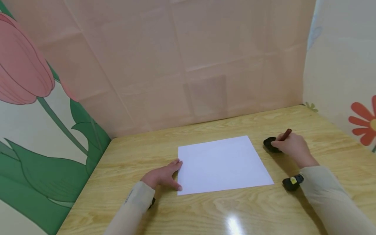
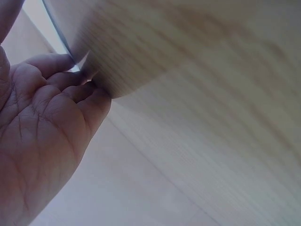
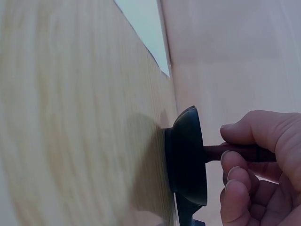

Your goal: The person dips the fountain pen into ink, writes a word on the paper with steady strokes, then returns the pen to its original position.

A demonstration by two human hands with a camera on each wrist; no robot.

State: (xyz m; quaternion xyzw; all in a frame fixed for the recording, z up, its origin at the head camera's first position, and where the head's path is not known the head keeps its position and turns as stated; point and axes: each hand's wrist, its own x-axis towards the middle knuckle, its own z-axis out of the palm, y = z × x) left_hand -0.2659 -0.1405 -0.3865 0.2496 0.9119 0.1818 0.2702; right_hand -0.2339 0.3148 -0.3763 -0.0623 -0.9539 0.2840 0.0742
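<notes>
A white sheet of paper (image 1: 220,166) lies flat on the wooden table. My left hand (image 1: 164,174) rests at the sheet's left edge, its fingers extended and thumb spread. In the left wrist view, the fingertips of the left hand (image 2: 51,108) meet the table surface. Right of the sheet, my right hand (image 1: 292,148) pinches a slim, dark red-brown brush (image 1: 286,134) between thumb and fingers. The shaft of the brush (image 3: 216,153) runs into a small black bowl (image 3: 188,157), which hides its tip. Seen from the head, the bowl (image 1: 271,145) sits partly behind the right hand.
The wood-grain table (image 1: 249,209) extends around the paper. A pink sheet (image 1: 182,65) hangs along the back. Walls with a painted tulip (image 1: 23,62) and a red flower (image 1: 364,122) stand left and right. A black wrist device (image 1: 292,182) hangs under the right sleeve.
</notes>
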